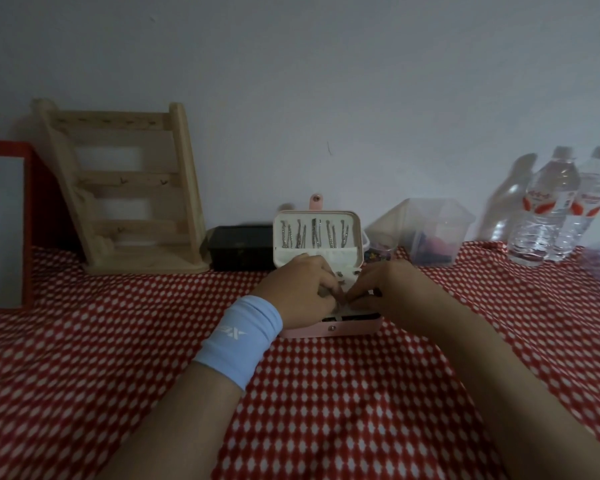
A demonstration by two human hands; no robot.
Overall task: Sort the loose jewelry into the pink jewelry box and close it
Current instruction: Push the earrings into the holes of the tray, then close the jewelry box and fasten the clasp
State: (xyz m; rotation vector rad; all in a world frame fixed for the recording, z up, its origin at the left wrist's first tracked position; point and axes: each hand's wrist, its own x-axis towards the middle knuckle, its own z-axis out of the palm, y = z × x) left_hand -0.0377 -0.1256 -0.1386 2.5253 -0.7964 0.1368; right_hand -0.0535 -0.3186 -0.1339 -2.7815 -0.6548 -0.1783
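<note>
Head cam: the pink jewelry box sits on the red-and-white cloth straight ahead at 12 o'clock. Its lid stands open and upright, with silver pieces lined up inside it. My left hand, blue wristband on the wrist, and my right hand are both over the open tray. The fingers curl down and the fingertips nearly meet in the middle. Honestly can't tell whether either hand is pinching anything. From the box, a black case is just beside it at 10 o'clock, a wooden stand further out that way, a clear tub at 1 o'clock and water bottles at 2.
</note>
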